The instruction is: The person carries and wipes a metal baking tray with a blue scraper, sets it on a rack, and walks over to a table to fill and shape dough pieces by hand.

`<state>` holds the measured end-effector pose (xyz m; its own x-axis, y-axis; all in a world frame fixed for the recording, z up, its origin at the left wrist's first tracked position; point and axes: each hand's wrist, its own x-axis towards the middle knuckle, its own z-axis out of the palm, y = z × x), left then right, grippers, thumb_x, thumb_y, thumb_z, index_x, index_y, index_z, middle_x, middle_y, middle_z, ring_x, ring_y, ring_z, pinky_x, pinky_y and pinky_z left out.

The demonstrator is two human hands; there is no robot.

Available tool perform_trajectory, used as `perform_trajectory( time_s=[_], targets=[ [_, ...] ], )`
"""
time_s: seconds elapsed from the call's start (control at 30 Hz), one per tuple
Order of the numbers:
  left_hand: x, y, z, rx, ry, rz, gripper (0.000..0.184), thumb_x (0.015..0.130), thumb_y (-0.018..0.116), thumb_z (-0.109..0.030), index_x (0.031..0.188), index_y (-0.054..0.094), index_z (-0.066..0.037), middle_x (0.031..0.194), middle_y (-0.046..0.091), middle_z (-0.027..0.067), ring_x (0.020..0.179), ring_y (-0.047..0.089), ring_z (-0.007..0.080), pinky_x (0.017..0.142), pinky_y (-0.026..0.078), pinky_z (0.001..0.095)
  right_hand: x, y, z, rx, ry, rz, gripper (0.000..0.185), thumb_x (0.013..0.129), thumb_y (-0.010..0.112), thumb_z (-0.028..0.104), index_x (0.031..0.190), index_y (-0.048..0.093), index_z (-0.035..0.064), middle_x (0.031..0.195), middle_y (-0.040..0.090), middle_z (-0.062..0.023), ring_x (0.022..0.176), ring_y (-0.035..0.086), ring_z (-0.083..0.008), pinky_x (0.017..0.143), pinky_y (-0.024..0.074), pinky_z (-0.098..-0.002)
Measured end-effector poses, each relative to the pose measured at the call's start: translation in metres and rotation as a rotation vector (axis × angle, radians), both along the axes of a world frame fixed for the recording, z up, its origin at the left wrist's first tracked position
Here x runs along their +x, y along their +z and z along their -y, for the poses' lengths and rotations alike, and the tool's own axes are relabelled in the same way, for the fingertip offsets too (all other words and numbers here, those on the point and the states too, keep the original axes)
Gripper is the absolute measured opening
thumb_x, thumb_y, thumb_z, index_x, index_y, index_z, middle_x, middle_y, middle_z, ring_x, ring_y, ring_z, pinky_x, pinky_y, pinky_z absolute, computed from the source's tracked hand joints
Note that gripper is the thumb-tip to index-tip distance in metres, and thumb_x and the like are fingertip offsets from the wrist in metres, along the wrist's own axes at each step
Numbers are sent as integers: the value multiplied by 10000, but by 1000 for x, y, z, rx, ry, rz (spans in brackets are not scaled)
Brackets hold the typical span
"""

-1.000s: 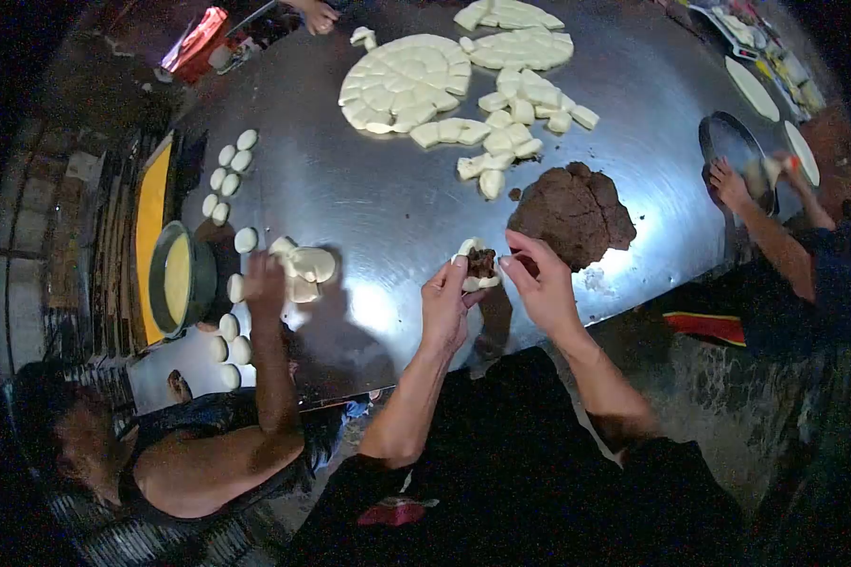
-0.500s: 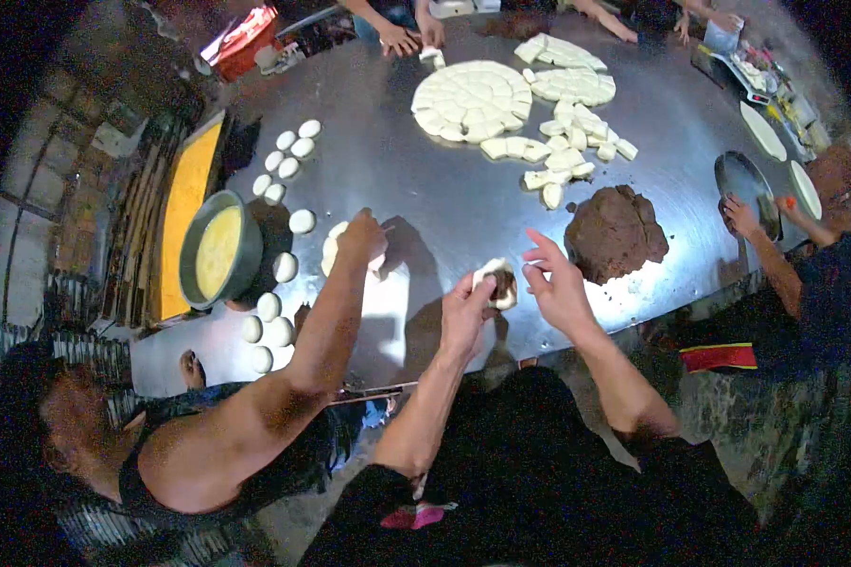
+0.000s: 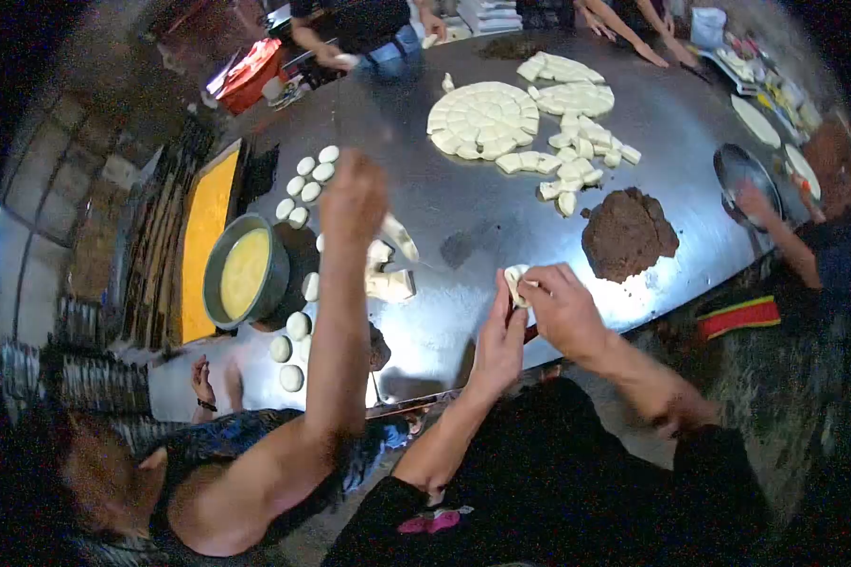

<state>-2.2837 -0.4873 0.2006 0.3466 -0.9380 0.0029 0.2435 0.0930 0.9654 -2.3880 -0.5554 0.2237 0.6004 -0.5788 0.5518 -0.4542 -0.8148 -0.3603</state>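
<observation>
My left hand [image 3: 499, 342] holds a small piece of white dough [image 3: 515, 276] upright near the table's front edge. The fingers of my right hand [image 3: 565, 304] pinch the same dough from the right side; the brown filling inside is hidden. Just beyond my right hand sits a large mound of brown filling [image 3: 628, 236]. Behind it lie cut dough pieces [image 3: 577, 151] and a flat round of dough divided into segments [image 3: 482, 120].
At the left, a co-worker's arm [image 3: 340, 312] reaches over dough strips [image 3: 390, 285], beside round dough balls [image 3: 291, 378] and a bowl of yellow liquid [image 3: 244, 272]. A person at the right touches a round pan [image 3: 742, 175]. Other people stand across the metal table [image 3: 416, 208].
My right hand has come back to the dough and pinches it; the dough's opening with brown filling no longer shows. The left co-worker's hand has risen. The view has shifted.
</observation>
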Motion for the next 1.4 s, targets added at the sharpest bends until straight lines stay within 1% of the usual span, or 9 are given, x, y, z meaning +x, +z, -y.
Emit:
perform_trajectory(
  time_s=[0.13, 0.23, 0.37, 0.4, 0.5, 0.83, 1.1, 1.23, 1.4],
  targets=[
    [17, 9, 14, -178, 148, 687, 372, 933, 402, -59, 1298, 452, 1, 1016, 589, 118, 917, 542, 180, 733, 475, 300, -3, 41, 15, 164, 174, 253, 153, 724, 618, 0, 877, 613, 8, 755, 601, -85, 674, 600, -231, 583, 498, -338],
    [16, 9, 50, -352, 223, 516, 279, 941, 412, -153, 1029, 587, 46, 980, 586, 116, 832, 555, 158, 692, 461, 272, -3, 64, 30, 532, 3, 191, 112, 722, 645, 40, 824, 600, 22, 717, 595, -81, 652, 600, -221, 542, 488, -330],
    [-3, 11, 76, -39, 114, 19, 357, 950, 408, -260, 777, 601, -15, 707, 565, 33, 597, 518, 96, 488, 386, 234, -13, 40, 63, 271, 46, 195, 162, 730, 657, 97, 836, 555, 31, 833, 597, -100, 669, 600, -198, 518, 477, -327],
    [-11, 8, 87, -22, 184, -72, 359, 947, 425, -286, 724, 589, -57, 612, 530, -8, 521, 484, 75, 435, 352, 232, -19, 34, 62, 239, 59, 84, 152, 760, 599, 82, 894, 540, 40, 885, 566, -128, 783, 593, -293, 633, 500, -393],
    [-24, 17, 102, 138, 192, -362, 481, 948, 380, -383, 713, 573, -10, 595, 539, 29, 513, 510, 102, 453, 404, 247, -31, 1, 54, -65, 154, 173, 212, 744, 593, 28, 940, 569, -52, 1052, 574, -184, 859, 577, -291, 741, 500, -342],
    [-51, -3, 118, 138, 97, -142, 436, 979, 331, -354, 893, 556, 10, 734, 558, 50, 606, 522, 114, 483, 417, 259, -64, 19, 118, 668, 179, 240, 181, 778, 632, 107, 921, 568, 15, 859, 541, -110, 760, 582, -253, 645, 482, -329],
    [-25, -15, 86, 165, 251, 22, 489, 978, 309, -413, 950, 568, 0, 807, 598, 80, 716, 566, 132, 631, 468, 252, -35, -23, 42, -20, 188, 91, 139, 717, 539, 51, 854, 557, 33, 915, 537, -111, 851, 549, -278, 711, 495, -343],
    [-14, -2, 48, 126, 170, -312, 501, 976, 300, -419, 973, 580, -3, 788, 596, 81, 666, 547, 115, 521, 432, 234, -18, 7, 45, 675, 184, 157, 51, 728, 584, 28, 764, 552, 9, 816, 525, -102, 762, 549, -256, 643, 479, -358],
    [7, -45, 29, 192, 200, -121, 513, 971, 306, -432, 931, 594, -9, 721, 563, 61, 616, 519, 93, 413, 400, 232, 7, -15, 14, 365, 257, 71, 113, 752, 587, -1, 861, 559, 5, 893, 538, -141, 815, 566, -286, 674, 507, -350]
  ],
)
